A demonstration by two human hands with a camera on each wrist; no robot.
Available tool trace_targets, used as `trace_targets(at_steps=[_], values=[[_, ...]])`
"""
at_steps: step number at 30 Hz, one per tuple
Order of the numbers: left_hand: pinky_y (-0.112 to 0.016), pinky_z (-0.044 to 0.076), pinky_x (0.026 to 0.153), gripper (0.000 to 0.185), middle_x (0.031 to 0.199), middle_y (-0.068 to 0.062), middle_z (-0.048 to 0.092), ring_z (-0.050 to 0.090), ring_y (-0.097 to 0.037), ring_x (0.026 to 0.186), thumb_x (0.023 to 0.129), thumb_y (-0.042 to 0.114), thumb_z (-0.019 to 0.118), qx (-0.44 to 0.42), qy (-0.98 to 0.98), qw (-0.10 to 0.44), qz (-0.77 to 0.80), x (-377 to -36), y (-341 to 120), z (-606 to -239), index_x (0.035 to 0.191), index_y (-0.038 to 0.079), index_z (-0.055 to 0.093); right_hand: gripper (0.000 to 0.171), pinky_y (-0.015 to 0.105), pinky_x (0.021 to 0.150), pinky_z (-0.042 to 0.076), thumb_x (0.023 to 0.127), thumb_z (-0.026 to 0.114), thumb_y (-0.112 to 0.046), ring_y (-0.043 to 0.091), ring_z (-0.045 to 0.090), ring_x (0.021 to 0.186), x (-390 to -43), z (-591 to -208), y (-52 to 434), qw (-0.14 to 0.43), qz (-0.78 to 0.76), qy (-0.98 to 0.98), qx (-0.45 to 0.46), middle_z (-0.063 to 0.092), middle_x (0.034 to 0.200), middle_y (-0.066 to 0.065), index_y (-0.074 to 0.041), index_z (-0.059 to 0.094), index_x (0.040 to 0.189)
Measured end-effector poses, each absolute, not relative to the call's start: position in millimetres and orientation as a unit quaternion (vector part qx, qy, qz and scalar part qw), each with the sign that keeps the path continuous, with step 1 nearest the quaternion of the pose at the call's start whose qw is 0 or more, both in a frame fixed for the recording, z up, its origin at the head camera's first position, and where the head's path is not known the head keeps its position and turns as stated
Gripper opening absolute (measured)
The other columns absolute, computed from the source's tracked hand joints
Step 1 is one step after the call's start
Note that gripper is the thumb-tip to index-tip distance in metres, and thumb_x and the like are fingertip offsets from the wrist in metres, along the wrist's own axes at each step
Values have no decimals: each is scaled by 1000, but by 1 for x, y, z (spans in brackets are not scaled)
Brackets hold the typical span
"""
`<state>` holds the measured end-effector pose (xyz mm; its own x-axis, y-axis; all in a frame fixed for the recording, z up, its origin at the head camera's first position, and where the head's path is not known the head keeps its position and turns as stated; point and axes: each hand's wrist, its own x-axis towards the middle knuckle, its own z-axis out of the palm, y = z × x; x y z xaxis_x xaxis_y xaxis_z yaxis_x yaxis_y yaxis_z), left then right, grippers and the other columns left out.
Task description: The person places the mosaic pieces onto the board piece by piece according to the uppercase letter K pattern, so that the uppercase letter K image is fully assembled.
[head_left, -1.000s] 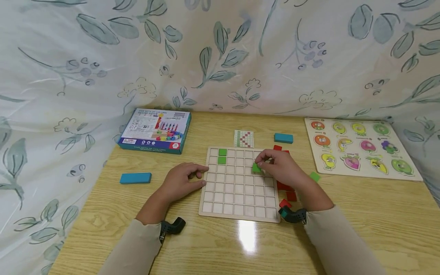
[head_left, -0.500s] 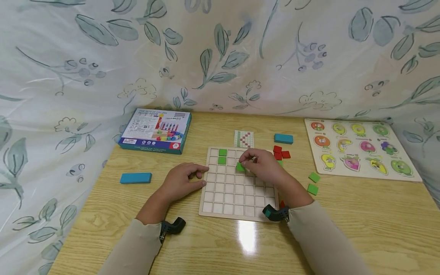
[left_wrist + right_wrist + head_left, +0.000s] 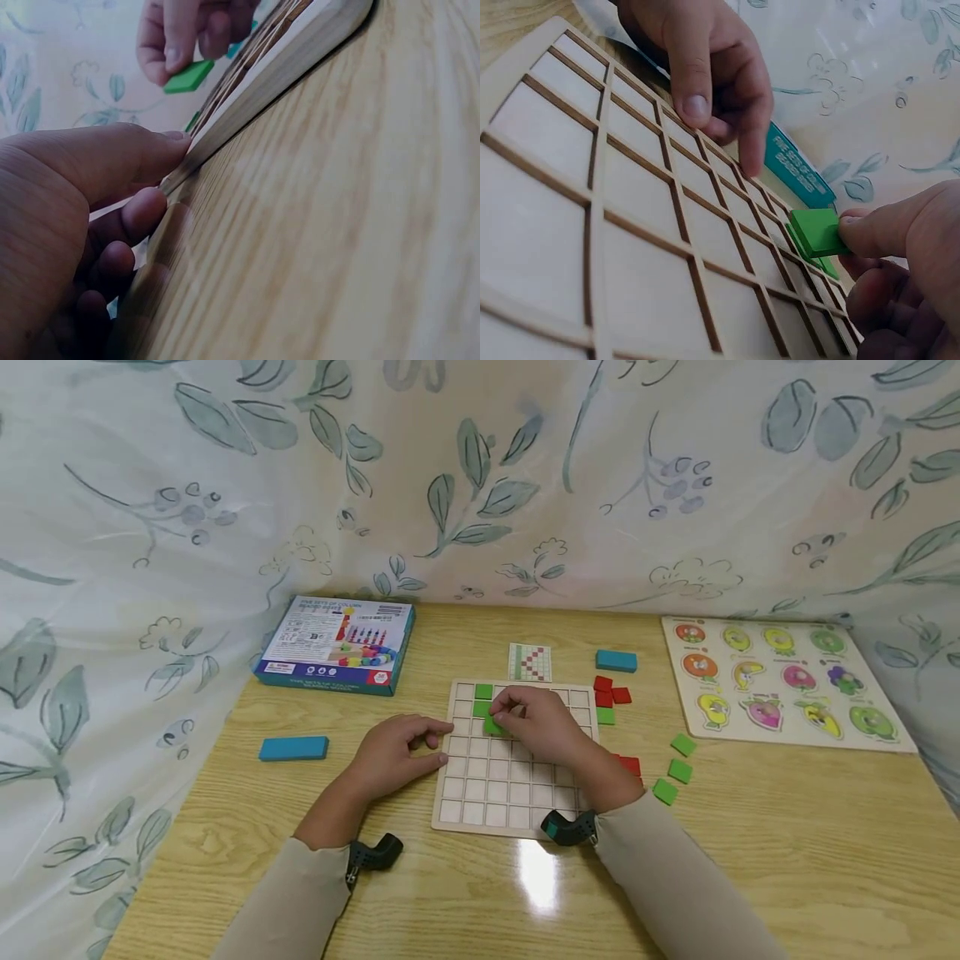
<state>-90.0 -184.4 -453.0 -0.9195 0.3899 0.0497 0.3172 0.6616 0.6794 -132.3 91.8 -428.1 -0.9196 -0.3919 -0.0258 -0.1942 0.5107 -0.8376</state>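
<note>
Right hand (image 3: 543, 722), frame centre, pinching green tile (image 3: 491, 725); left hand (image 3: 395, 757), centre-left, fingers relaxed, touching grid board (image 3: 497, 814)

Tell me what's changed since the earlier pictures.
The right hand has carried the pinched green tile leftward over the board, close to the two placed tiles. Nothing was let go. The left hand stays at the board's left edge; the placed tiles are unchanged.

Both long sleeves (image 3: 678, 872) are plain tan. At the end of each sleeve sits a bent black camera (image 3: 573, 831); the right one has a blue-green patch (image 3: 552, 830).
</note>
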Motion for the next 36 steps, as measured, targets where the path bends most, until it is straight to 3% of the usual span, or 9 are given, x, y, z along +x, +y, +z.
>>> trace_targets(at_steps=[8, 14, 20, 28, 36], values=[[-38, 45, 82, 39, 98, 13, 64, 55, -16, 88, 95, 26, 83, 198, 910, 45, 362, -90, -184, -453, 133, 21, 76, 5, 37, 75, 50, 102, 73, -12, 17, 60, 78, -135, -430, 79, 89, -457, 865, -184, 72, 97, -2, -13, 78, 103], [-39, 45, 83, 40, 97, 13, 65, 55, -15, 89, 94, 25, 85, 201, 910, 45, 361, -91, -185, -453, 133, 21, 76, 5, 36, 73, 50, 103, 74, -15, 15, 60, 76, -133, -436, 74, 69, -437, 878, -181, 72, 95, -4, -17, 78, 102], [-38, 45, 82, 42, 97, 13, 64, 55, -15, 89, 93, 26, 86, 203, 911, 44, 357, -91, -186, -452, 133, 20, 76, 5, 37, 77, 51, 103, 74, -20, 14, 63, 84, -130, -439, 70, 53, -387, 902, -185, 71, 100, -7, -23, 78, 103], [-38, 45, 82, 42, 98, 13, 65, 55, -15, 88, 92, 25, 86, 204, 909, 47, 359, -90, -186, -453, 133, 20, 76, 4, 38, 78, 50, 103, 74, -20, 14, 63, 85, -127, -437, 67, 52, -358, 913, -187, 70, 99, -7, -23, 78, 104], [-38, 44, 82, 42, 97, 13, 64, 54, -15, 88, 92, 25, 86, 202, 909, 48, 362, -90, -186, -454, 133, 20, 76, 13, 40, 87, 51, 95, 82, -23, 16, 64, 99, -127, -440, 70, 56, -352, 913, -199, 70, 108, -7, -23, 77, 107]])
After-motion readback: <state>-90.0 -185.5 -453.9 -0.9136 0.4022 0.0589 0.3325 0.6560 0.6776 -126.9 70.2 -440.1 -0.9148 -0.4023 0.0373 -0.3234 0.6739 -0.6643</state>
